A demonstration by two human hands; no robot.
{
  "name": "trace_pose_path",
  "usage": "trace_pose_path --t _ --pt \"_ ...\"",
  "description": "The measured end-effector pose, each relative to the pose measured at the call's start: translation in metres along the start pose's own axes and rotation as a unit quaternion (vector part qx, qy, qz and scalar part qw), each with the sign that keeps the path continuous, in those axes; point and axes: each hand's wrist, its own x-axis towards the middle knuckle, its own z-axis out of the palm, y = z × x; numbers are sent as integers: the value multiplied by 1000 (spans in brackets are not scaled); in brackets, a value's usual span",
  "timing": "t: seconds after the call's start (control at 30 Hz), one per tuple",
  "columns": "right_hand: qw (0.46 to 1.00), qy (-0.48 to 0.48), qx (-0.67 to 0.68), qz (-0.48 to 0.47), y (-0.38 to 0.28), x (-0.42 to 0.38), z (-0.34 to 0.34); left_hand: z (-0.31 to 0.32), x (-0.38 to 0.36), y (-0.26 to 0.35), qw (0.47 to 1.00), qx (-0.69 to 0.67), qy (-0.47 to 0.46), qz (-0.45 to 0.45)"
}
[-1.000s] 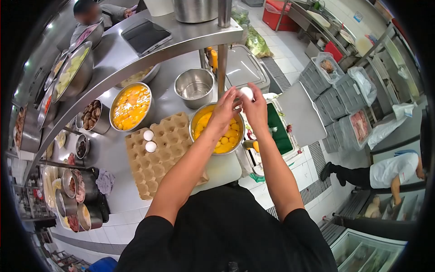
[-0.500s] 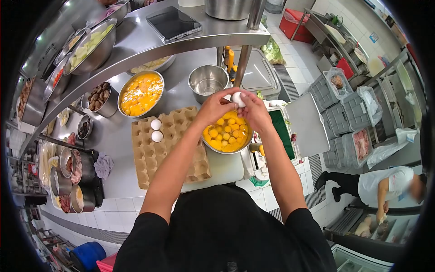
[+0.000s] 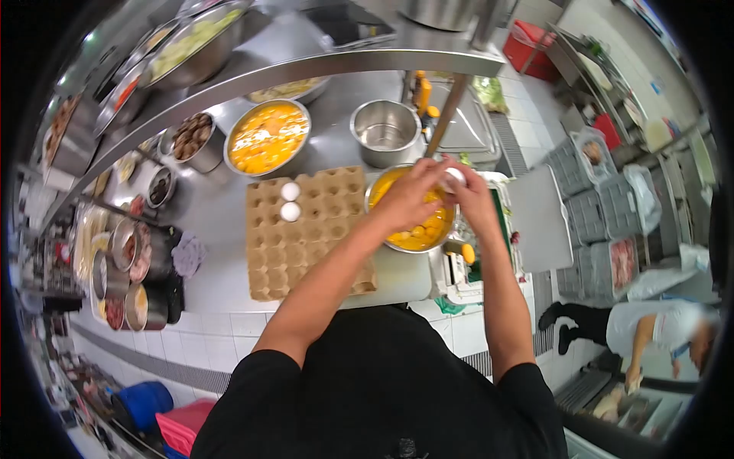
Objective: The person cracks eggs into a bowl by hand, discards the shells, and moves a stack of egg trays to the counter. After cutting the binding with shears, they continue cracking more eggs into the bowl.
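A white egg [image 3: 455,177] is between my two hands, above a metal bowl of cracked eggs [image 3: 423,237] with many whole yolks. My right hand [image 3: 475,200] is closed round the egg from the right. From the left, my left hand [image 3: 413,197] has its curled fingers against it, partly hiding the bowl. Left of the bowl lies a cardboard egg tray [image 3: 306,252] with two white eggs [image 3: 290,201] in its upper cups. Part of the tray is behind my left forearm.
Behind the tray stands a larger bowl of cracked eggs [image 3: 269,139]. An empty steel pot [image 3: 385,131] is behind my hands, near the shelf post [image 3: 449,115]. A steel shelf [image 3: 306,67] crosses above the counter. At far right, a person [image 3: 642,329] reaches into a cold compartment.
My hands and the egg have moved lower and to the right in the view, my left hand now reaching across the bowl. The whole view has also shifted as my head moved.
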Motion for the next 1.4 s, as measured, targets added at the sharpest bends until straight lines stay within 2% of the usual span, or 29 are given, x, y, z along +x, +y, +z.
trace_pose_path --t 0.03,0.07,0.1,0.13,0.17,0.27,0.3,0.37,0.4,0.43,0.5,0.57,0.63,0.67,0.7,0.73,0.8,0.83,0.9,0.93,0.97,1.0,1.03,1.07,1.17,1.23,1.3,1.37,1.4 --pt "1000 19 -5 6 3 -4 -14 -3 -4 2 999 12 25 28" --pt "993 36 -111 -23 3 -6 -26 -17 -11 -3 999 20 33 22" --pt "960 94 -263 4 9 -9 -37 -39 -22 -12 994 83 66 -23" --pt "911 143 -373 -101 22 -8 -47 -61 -36 -20 982 145 96 -67" --pt "910 179 -356 -113 9 -17 -41 -86 -56 -30 958 178 148 -167" --pt "949 123 -281 -72 -20 -20 7 -143 -101 -25 861 215 213 -410" --pt "967 75 -237 -59 -21 -17 36 -141 -110 -32 859 218 217 -410" --pt "957 -35 -257 -128 -15 0 96 -128 -135 -69 814 350 150 -440" --pt "944 -69 -279 -161 -12 9 129 -121 -146 -83 830 366 206 -367" --pt "938 -145 -279 -144 -17 19 159 -122 -148 -82 828 368 214 -365" --pt "906 -139 -297 -267 -1 39 214 -125 -151 -79 848 265 294 -353" --pt "875 -174 -343 -294 2 49 250 -134 -160 -71 850 180 338 -361" --pt "841 -208 -387 -315 1 52 268 -151 -184 -85 847 -50 451 -278" --pt "833 -229 -409 -295 1 52 274 -157 -191 -84 812 -150 491 -278" --pt "823 -250 -430 -273 1 52 277 -165 -198 -81 812 -150 492 -278" --pt "823 -249 -431 -273 4 52 278 -173 -204 -78 795 -211 504 -265" --pt "902 -202 -262 -276 13 49 269 -177 -196 -66 755 -297 533 -240" --pt "904 -194 -271 -269 16 47 258 -175 -193 -65 757 -307 523 -242" --pt "982 -82 0 -169 20 43 230 -177 -192 -69 740 -404 473 -255" --pt "983 -18 2 -180 20 41 204 -173 -185 -70 747 -422 448 -251" --pt "976 -11 197 -96 19 39 177 -165 -175 -71 748 -430 436 -254" --pt "977 53 187 -89 14 40 142 -157 -160 -65 777 -419 402 -244" --pt "941 166 247 -159 4 41 122 -149 -147 -62 804 -405 368 -234" --pt "910 268 293 -117 -5 48 99 -140 -133 -69 835 -398 310 -219" --pt "849 362 366 -120 0 80 52 -107 -69 -54 872 -385 195 -230" --pt "865 425 252 -88 20 99 36 -80 -28 -49 898 -372 131 -193" --pt "938 221 266 8 15 96 39 -60 6 -38 925 -318 89 -191" --pt "933 212 290 31 -2 80 34 -47 32 -33 946 -262 54 -186" --pt "929 181 323 26 -4 73 29 -42 42 -35 973 -182 35 -137"
